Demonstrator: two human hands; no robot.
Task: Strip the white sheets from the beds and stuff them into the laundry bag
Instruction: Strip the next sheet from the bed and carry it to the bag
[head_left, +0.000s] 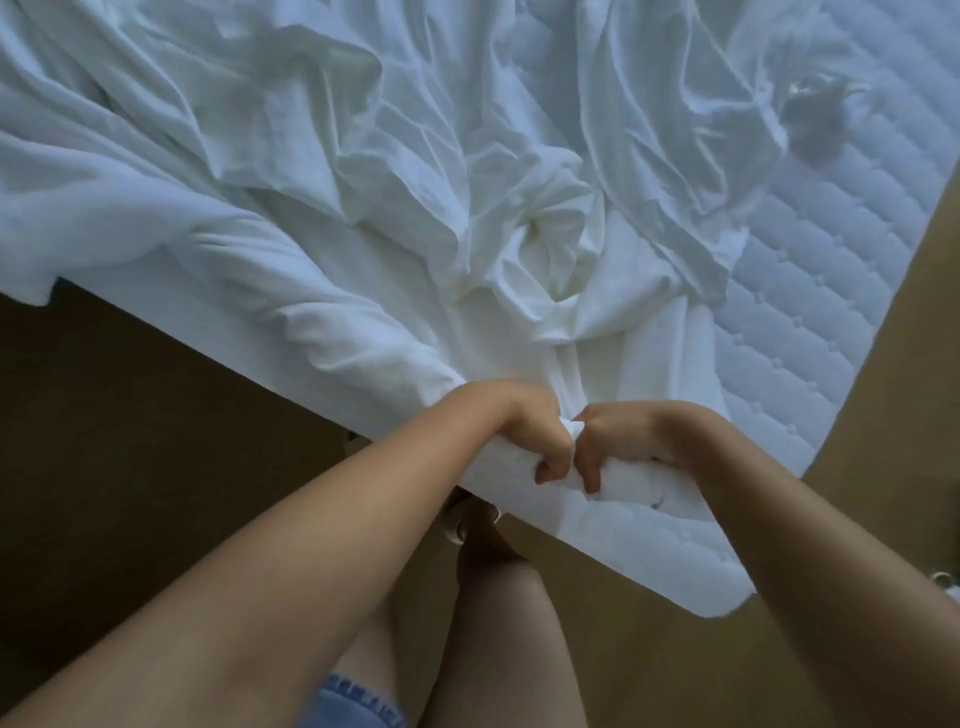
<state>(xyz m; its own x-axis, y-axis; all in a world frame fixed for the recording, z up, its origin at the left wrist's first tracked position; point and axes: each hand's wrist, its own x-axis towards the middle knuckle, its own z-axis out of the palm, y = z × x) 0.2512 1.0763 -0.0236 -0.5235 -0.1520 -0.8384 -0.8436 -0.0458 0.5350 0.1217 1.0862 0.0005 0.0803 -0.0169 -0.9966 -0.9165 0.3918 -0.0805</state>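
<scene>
A crumpled white sheet (322, 171) covers most of the bed and bunches into folds that run toward the bed's near edge. My left hand (535, 434) and my right hand (618, 439) are side by side at that edge, both fisted on a gathered wad of the sheet. The quilted white mattress (831, 270) lies bare on the right side, where the sheet is pulled back. No laundry bag is in view.
Brown floor (130, 441) lies in front of the bed and along its right side. My bare legs and denim shorts (358, 701) stand close to the bed's edge. A small pale object (948, 584) sits at the right frame border.
</scene>
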